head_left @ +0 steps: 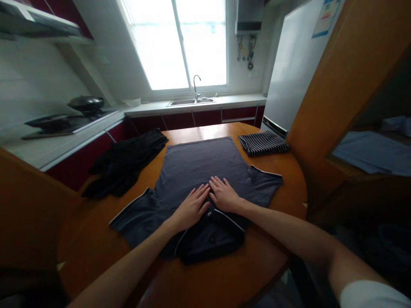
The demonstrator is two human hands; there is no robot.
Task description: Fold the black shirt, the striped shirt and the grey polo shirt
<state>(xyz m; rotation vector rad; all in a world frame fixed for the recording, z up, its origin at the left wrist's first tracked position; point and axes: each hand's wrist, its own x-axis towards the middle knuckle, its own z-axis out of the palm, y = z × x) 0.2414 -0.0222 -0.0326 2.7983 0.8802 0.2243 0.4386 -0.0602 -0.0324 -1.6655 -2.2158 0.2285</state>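
Observation:
A dark grey-blue polo shirt (202, 158) lies spread on the wooden table, its hem toward the window and its collar toward me. White piping edges the collar and both short sleeves, which stick out to the sides. My left hand (192, 207) rests flat on the shirt just above the collar, fingers stretched out. Beside it my right hand (224, 195) lies flat too, fingers extended, the fingertips of both hands close together. Neither hand grips the cloth. A button shows on the placket just below the hands.
A crumpled black garment (128, 160) lies on the table's left side. At the far right sits a folded black-and-white striped cloth (263, 143). The round wooden table (282, 171) stands before a counter with a sink (184, 102). A stove with pans (85, 105) is at left, a fridge (293, 64) at right.

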